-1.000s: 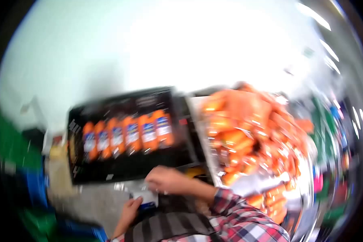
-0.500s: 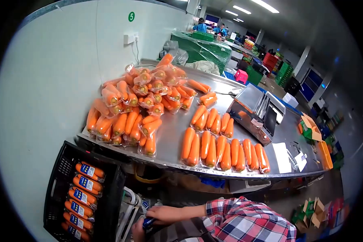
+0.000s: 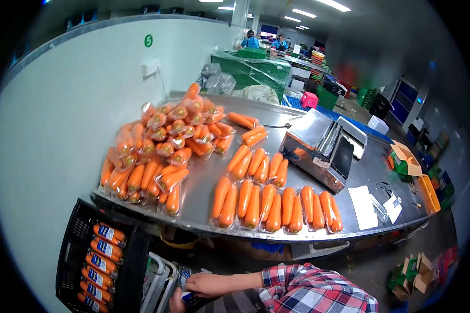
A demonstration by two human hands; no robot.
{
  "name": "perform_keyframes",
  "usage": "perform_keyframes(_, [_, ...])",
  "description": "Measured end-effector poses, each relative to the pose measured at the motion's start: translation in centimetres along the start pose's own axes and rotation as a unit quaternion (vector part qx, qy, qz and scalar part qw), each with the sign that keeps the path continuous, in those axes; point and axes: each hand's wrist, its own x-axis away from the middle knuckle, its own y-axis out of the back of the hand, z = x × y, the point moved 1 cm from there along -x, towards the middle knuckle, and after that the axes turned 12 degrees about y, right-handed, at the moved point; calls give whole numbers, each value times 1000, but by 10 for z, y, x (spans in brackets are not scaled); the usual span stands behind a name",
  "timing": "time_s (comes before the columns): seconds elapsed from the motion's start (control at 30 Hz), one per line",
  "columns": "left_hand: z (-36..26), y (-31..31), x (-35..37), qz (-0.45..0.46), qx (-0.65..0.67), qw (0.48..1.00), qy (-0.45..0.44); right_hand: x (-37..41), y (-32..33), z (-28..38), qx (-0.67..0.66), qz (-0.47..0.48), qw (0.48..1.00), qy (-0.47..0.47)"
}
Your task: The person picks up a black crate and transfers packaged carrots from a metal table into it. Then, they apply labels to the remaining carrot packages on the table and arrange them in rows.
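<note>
In the head view, my hands meet low in front of my apron, below the front edge of the bench (image 3: 198, 199). My left hand (image 3: 176, 301), partly cut off by the frame, is closed on a blue-and-white label stack (image 3: 187, 298), or what looks like one. My right hand (image 3: 209, 284) bends over it, fingers curled; I cannot tell how tightly it grips, or whether it has hold of anything.

I judge the step in hand to be sorting out this piece with my fingers. The next move calls for a light pinch and for keeping the piece flat.

Off the bench's front-left corner sits a black crate (image 3: 137, 255) with labelled carrot packs (image 3: 107, 248) in a column. A pale tubular frame (image 3: 162, 281) stands between it and my hands, so a reach that way must pass over it.

Along the bench's front edge lies a row of clear carrot packs (image 3: 254, 207), no label visible on them, with a shorter row behind. A carrot heap (image 3: 167, 141) fills the left end by the wall. Towards the right end are a steel-cased machine (image 3: 316, 169) and a white sheet (image 3: 363, 206).
</note>
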Motion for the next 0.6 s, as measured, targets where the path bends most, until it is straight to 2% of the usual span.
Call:
perform_keyframes(0.03, [-7, -7, 0, -46, -202, 960, -190, 13, 11, 3, 14, -24, 1000, 0])
perform_keyframes(0.1, [-52, -34, 2, 70, -60, 996, -16, 39, 36, 6, 41, -62, 997, 24])
perform_keyframes(0.17, [-100, -66, 21, 48, -222, 964, -140, 69, 71, 16, 82, -106, 990, 48])
perform_keyframes(0.3, [-139, -130, 17, 90, -309, 922, -217, 131, 112, 17, 152, -135, 977, 64])
perform_keyframes(0.33, [-124, -143, 0, 96, -319, 903, -271, 144, 114, 13, 160, -134, 976, 59])
perform_keyframes(0.37, [-120, -155, -8, 105, -308, 901, -289, 157, 110, 3, 172, -116, 977, 42])
perform_keyframes(0.43, [-108, -167, -23, 103, -437, 855, -258, 174, 103, -6, 206, -128, 969, 49])
perform_keyframes(0.47, [-116, -180, -22, 109, -296, 932, -177, 180, 97, -13, 220, -111, 968, 45])
perform_keyframes(0.5, [-118, -190, -20, 101, -143, 981, -80, 184, 89, -22, 225, -92, 969, 43])
perform_keyframes(0.53, [-85, -181, -38, 73, -273, 945, -166, 186, 81, -28, 217, -95, 971, 32])
perform_keyframes(0.6, [-82, -183, -32, 46, -206, 975, -63, 185, 79, -31, 186, -90, 978, 32])
